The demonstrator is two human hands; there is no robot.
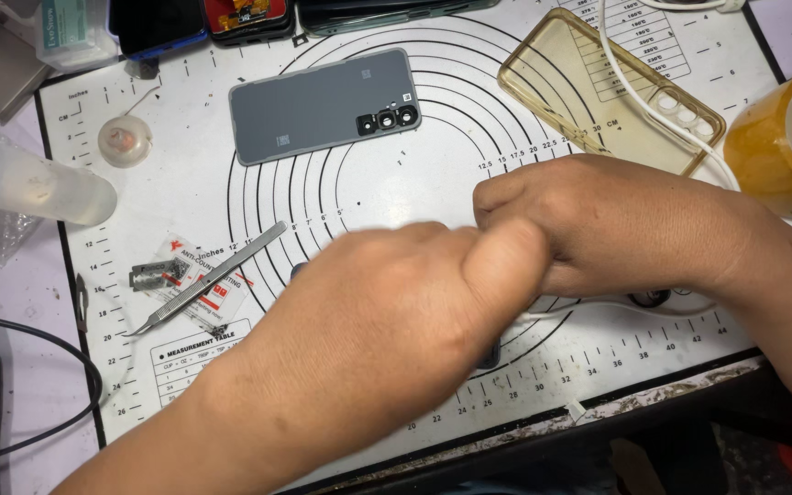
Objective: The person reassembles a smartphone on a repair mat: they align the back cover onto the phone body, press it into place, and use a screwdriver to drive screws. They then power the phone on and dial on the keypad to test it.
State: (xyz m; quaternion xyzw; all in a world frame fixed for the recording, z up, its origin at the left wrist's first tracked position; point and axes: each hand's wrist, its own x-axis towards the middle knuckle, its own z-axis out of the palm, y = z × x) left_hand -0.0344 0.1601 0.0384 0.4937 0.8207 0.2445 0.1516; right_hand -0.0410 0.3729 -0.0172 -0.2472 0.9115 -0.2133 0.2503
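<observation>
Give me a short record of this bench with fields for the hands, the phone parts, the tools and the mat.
left hand: fisted, over the mat's lower middle; anything held is hidden
right hand: fisted, touching the left
phone back: grey, camera side up, above the hands
clear case: yellowed, upper right
tweezers: lying on small packets, left
tape roll: right edge
mat: white, ringed markings

Both hands, left (396, 312) and right (598, 225), are bare, without gloves, rings or sleeves on the forearms.
</observation>
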